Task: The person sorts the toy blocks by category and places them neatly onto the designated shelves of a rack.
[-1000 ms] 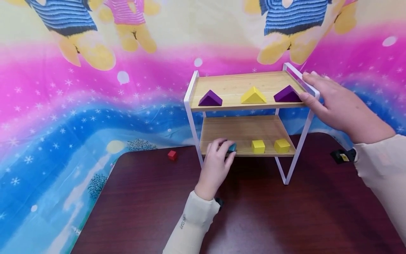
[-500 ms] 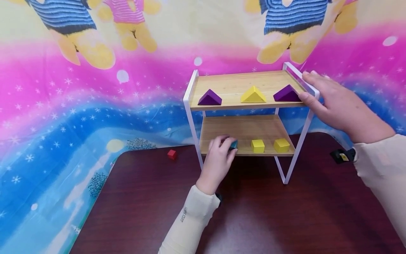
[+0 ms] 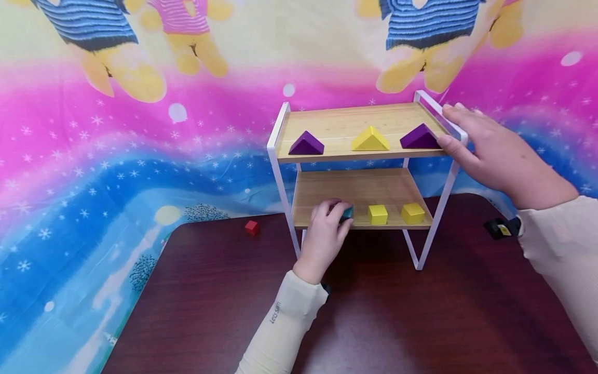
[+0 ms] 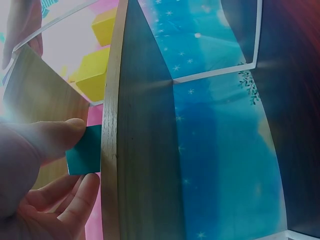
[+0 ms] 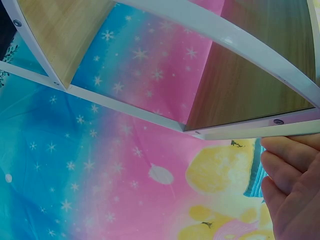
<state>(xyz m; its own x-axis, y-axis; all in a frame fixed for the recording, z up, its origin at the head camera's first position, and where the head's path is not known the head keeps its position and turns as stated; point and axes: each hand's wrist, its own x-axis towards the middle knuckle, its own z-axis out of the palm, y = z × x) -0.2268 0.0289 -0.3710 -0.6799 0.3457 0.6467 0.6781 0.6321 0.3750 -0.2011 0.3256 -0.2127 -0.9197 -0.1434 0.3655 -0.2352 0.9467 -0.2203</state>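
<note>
My left hand (image 3: 322, 239) pinches a teal cube (image 4: 84, 151) between thumb and fingers at the front edge of the lower shelf (image 3: 322, 182). In the head view the fingers cover much of the teal cube. To its right sit two yellow cubes (image 3: 378, 214), spaced apart along the same edge. My right hand (image 3: 504, 153) rests against the white side rail of the upper shelf (image 3: 336, 118), fingers extended along it. Its thumb reaches the front corner beside a purple triangular block (image 3: 420, 137).
A yellow triangular block (image 3: 370, 139) and another purple triangular block (image 3: 306, 144) stand along the upper shelf's front. A small red cube (image 3: 252, 227) lies on the dark table (image 3: 210, 291), left of the rack's white legs (image 3: 289, 228). A printed cloth (image 3: 224, 130) hangs behind.
My left hand has shifted slightly to the right along the lower shelf with the teal cube, toward the yellow cubes. My right hand stays at the side rail.
</note>
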